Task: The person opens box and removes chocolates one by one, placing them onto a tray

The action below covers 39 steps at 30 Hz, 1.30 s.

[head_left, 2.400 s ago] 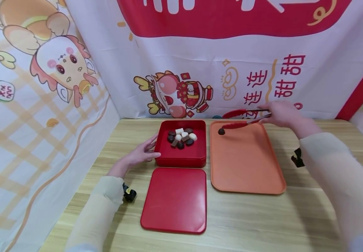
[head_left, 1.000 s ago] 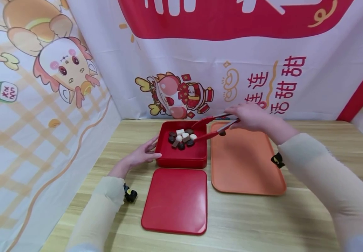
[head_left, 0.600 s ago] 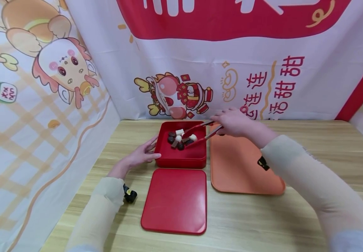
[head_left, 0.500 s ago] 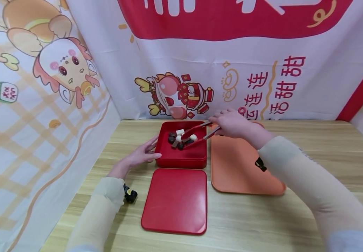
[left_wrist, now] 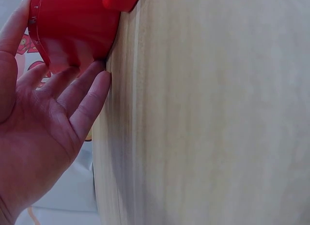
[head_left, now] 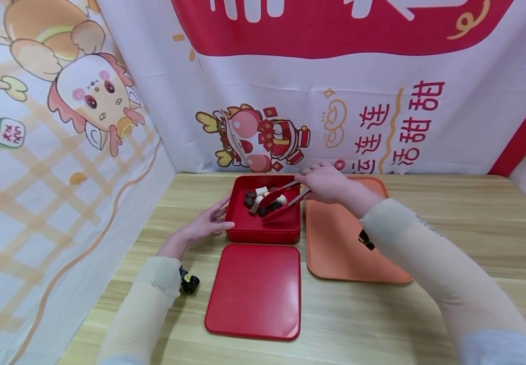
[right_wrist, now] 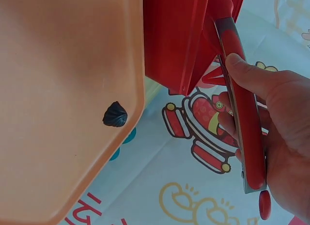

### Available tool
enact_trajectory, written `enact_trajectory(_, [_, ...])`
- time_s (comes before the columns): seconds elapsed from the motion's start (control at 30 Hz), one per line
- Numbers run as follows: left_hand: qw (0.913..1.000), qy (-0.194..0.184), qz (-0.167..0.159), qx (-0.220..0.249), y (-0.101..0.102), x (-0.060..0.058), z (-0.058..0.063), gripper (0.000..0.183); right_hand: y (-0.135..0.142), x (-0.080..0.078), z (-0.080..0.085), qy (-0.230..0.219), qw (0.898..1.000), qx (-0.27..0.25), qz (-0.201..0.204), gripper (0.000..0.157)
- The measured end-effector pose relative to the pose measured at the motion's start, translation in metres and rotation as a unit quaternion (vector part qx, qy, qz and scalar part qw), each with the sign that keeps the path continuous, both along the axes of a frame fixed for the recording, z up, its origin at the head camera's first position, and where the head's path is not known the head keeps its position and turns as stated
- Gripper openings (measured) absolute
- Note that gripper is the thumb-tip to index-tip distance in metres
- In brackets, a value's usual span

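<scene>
In the head view, several dark, brown and white chocolates lie clustered inside a red square box. My right hand grips red-and-metal tongs, whose spread arms reach over the box's right wall among the chocolates. The right wrist view shows the thumb and fingers around the handle. My left hand rests against the box's left side; in the left wrist view its fingers extend along the red wall. One dark ridged chocolate sits near the corner of an orange tray, hidden behind my right hand in the head view.
A flat red lid lies on the wooden table in front of the box. Right beside the box is the tray, partly under my right forearm. A printed cloth hangs behind the table and along its left side.
My right hand has carried the tongs leftward from the dark chocolate on the tray into the box, and their tips have shifted slightly toward me. The left hand has stayed at the box.
</scene>
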<state>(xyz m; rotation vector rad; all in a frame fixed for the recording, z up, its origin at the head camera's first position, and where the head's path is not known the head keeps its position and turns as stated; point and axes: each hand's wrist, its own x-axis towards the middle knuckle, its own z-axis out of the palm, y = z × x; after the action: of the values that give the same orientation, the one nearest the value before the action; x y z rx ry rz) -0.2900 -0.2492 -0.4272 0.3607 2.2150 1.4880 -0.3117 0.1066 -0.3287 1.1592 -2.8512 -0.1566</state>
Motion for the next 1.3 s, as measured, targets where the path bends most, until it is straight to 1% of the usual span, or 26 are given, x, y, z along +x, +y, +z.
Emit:
enact_trajectory(0.2, [1.0000,0.001,-0.001,-0.003,-0.001,-0.002,-0.002,0.086,-0.002,0.001,-0.001,-0.014,1.000,0.001,0.002,0.051])
enact_trajectory(0.3, [0.9999,0.000,0.006,-0.010,-0.001,-0.002,-0.002,0.086,-0.002,0.002,0.001,-0.024,1.000,0.004,0.001,0.051])
enact_trajectory(0.47, [0.9999,-0.001,0.007,-0.010,-0.001,-0.001,-0.002,0.084,-0.002,0.003,0.002,-0.028,1.000,0.003,-0.003,0.051])
enact_trajectory(0.7, [1.0000,-0.005,0.003,-0.007,-0.001,-0.001,-0.003,0.084,0.000,-0.001,-0.003,-0.043,0.999,0.002,-0.013,0.048])
enact_trajectory(0.9, [0.9999,-0.005,0.004,-0.008,0.000,-0.002,-0.003,0.085,0.001,-0.005,-0.006,-0.043,0.999,0.001,-0.015,0.048])
enact_trajectory(1.3, [0.9999,-0.001,0.004,-0.010,0.000,-0.001,-0.002,0.083,0.005,-0.004,-0.008,-0.037,0.999,-0.020,-0.014,0.050])
